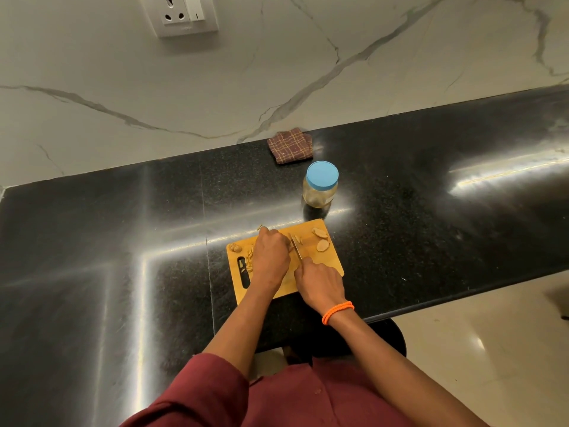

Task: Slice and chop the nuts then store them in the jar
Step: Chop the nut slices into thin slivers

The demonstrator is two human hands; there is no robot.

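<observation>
The nuts (320, 238) are spread out on the board (326, 260), which is set on the dark desk (123, 241) close to its near edge. A couple of bigger pieces are left at the board's far right corner, looking whole or only halved, and one whole-ish nut (236, 248) is parked at the left corner. A small heap of cut bits (250, 259) is piled beside the handle slot on the left. One stray sliver (259, 227) seems to have ended up just off the board's far edge.

The knife (296, 247) is held in the right hand (321, 285), fingers curled round the handle, blade pointed away across the middle of the board. The left hand (271, 257) is curled down just left of the blade, apparently pinning a nut, though what's under the fingers can't really be made out.

The jar (320, 188) is stood just beyond the board, blue lid still on, and nothing chopped can be made out inside. A folded cloth (291, 146) is left further back against the wall.

So progress-wise: slicing is underway, probably around halfway judging by the piles. The remaining pieces still need cutting, then the lid has to be taken off and everything tipped in. Storing hasn't been started at all.
</observation>
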